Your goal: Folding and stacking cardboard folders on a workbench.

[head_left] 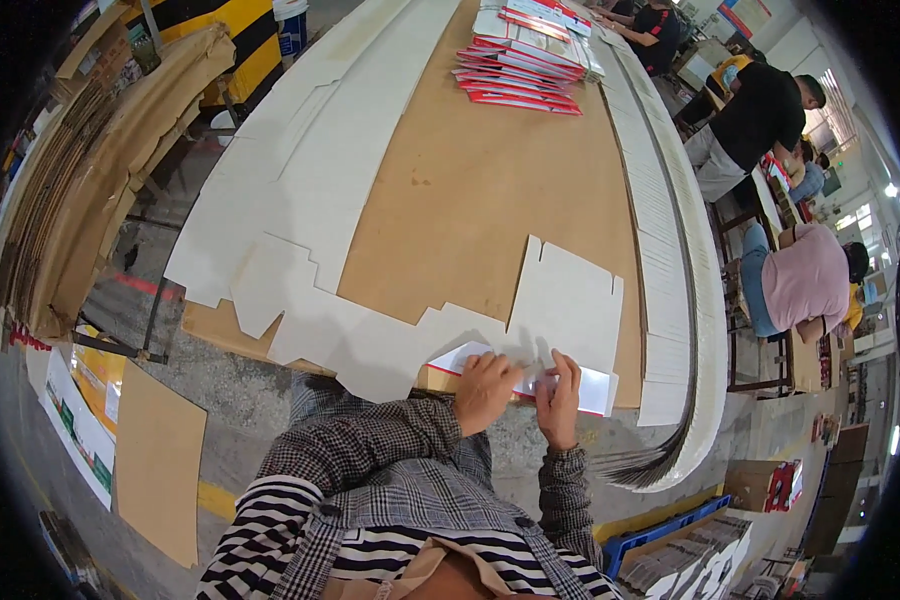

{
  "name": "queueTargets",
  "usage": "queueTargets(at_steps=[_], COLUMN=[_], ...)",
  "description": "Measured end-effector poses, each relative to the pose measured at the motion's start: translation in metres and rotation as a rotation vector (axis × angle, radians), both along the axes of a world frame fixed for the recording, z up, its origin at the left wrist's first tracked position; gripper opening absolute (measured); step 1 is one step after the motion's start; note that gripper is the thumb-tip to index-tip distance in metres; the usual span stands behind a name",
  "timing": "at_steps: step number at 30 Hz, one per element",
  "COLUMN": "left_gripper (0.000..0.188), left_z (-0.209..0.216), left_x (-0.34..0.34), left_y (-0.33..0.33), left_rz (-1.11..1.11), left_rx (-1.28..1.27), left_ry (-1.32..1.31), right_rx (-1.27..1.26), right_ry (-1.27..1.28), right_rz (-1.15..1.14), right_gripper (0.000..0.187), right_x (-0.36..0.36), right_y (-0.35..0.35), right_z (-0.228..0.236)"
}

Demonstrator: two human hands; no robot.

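Note:
A flat die-cut cardboard box blank (570, 310), white side up, lies at the table's near edge. Along that edge a narrow glossy flap (595, 392) with a red border is folded up onto it. My left hand (485, 393) presses on this fold with its fingers curled together over the flap's edge. Just right of it, my right hand (559, 398) touches the same strip, thumb and fingers bent but apart. Under my fingertips, part of the flap is hidden.
Overlapping white blanks (310, 150) cover the table's left side. A long row of fanned white sheets (660, 250) runs along its right. Folded red-and-white cartons (520, 75) are piled at the far end. Brown cardboard (100, 200) leans at left; people (805, 275) work at right.

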State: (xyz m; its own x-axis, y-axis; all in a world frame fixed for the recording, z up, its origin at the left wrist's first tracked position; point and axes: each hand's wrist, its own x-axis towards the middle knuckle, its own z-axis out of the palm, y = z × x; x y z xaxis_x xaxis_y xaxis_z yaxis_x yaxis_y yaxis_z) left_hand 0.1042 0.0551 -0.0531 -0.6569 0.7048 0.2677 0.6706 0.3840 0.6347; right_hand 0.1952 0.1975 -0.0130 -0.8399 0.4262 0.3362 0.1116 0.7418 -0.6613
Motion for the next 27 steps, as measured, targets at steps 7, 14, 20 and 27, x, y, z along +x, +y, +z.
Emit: queueTargets(at_steps=[7,14,20,27], left_gripper=[0.052,0.046,0.046,0.055], left_z=[0.022,0.019,0.020,0.039], left_x=[0.010,0.017,0.007,0.003], left_y=[-0.044,-0.048,-0.063,-0.081], left_rz=[-0.152,-0.162,-0.200,-0.374], left_rx=[-0.153,-0.152,0.068,-0.088], left_ry=[0.248,0.252,-0.029,0.199], right_rx=[0.429,-1.477,-0.384,0.134], right_ry=[0.017,0.151,0.249,-0.023], right_rz=[0.140,-0.385,-0.381,0.217], right_gripper=[0.029,0.011,0.014,0.016], right_x=[0.011,0.032,0.012,-0.029], right_y=[-0.005,-0.097,-0.077,-0.045], right_z=[0.000,-0.033,-0.031,-0.004])
